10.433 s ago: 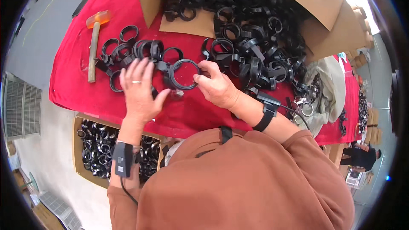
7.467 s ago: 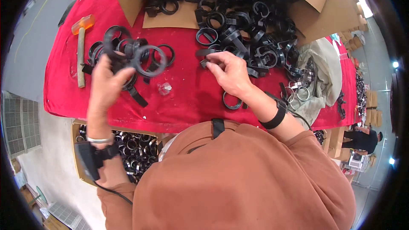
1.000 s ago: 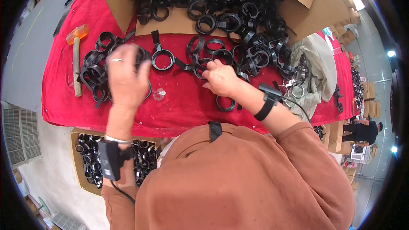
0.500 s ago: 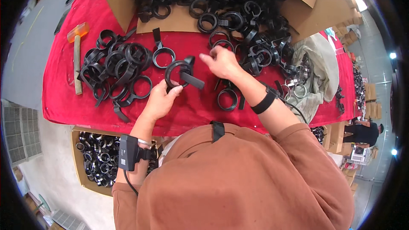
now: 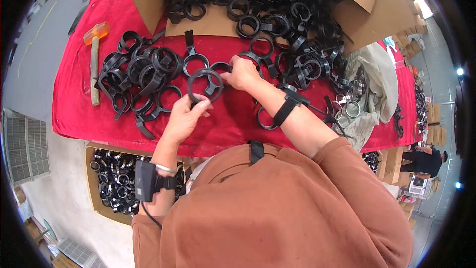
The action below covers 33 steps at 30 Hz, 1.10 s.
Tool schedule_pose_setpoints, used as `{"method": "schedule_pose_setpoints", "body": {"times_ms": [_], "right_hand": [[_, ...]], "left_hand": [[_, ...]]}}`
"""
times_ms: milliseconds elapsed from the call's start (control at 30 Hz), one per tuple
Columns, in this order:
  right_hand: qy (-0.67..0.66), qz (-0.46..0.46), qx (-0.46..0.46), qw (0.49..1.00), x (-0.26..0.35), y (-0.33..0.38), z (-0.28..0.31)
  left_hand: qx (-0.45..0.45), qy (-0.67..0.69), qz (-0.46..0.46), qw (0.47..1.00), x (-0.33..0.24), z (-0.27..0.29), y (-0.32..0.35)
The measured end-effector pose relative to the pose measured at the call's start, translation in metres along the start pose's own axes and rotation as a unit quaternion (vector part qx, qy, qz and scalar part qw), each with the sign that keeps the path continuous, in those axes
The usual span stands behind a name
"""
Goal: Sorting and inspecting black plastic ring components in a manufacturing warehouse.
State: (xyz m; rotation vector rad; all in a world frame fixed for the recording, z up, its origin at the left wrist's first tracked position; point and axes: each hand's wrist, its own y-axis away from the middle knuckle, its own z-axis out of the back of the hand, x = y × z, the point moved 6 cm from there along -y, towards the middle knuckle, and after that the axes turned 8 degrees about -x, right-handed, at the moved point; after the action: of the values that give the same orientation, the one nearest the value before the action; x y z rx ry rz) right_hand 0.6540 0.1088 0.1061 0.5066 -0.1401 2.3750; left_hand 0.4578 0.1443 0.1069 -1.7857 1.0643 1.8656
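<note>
My left hand (image 5: 186,116) pinches the lower edge of a black ring (image 5: 190,87), held upright above the red cloth. Behind it, partly hidden, is a second black ring with a flat tab (image 5: 221,64). My right hand (image 5: 243,74) is closed at that second ring's right side, thumb and fingertips on it. Just beyond my left hand, a black ring with a straight tab (image 5: 189,39) lies on the cloth. A heap of similar tabbed rings (image 5: 141,69) sits to the left. More of these rings (image 5: 307,67) spread out to the right of my right hand.
A large open cardboard box (image 5: 208,22) at the far side spills black rings. A mallet (image 5: 94,69) with an orange head lies at the left. Silver rings (image 5: 353,109) rest on pale fabric (image 5: 379,79) at the right. Below the table edge stands a box of rings (image 5: 89,168).
My right hand has moved left, from apart to touching the second ring. The ring in my left hand has turned to face me more. The whole view has shifted slightly.
</note>
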Motion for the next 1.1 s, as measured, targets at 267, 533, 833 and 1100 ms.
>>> {"method": "schedule_pose_setpoints", "body": {"times_ms": [267,533,833,1100], "right_hand": [[-0.345,0.003,0.098,0.933,-0.004,0.012,-0.008],[-0.731,0.009,0.122,0.672,0.025,0.032,0.019],[-0.652,0.0,0.016,0.758,0.014,0.034,0.028],[-0.192,-0.055,-0.108,0.974,-0.073,0.014,0.09]], "left_hand": [[-0.189,0.275,0.068,0.94,0.0,0.047,0.009],[-0.03,0.259,0.077,0.962,-0.004,-0.01,0.012],[-0.085,0.233,0.081,0.965,-0.023,-0.001,0.014],[-0.285,-0.211,-0.157,0.922,-0.15,0.155,-0.022]]}}
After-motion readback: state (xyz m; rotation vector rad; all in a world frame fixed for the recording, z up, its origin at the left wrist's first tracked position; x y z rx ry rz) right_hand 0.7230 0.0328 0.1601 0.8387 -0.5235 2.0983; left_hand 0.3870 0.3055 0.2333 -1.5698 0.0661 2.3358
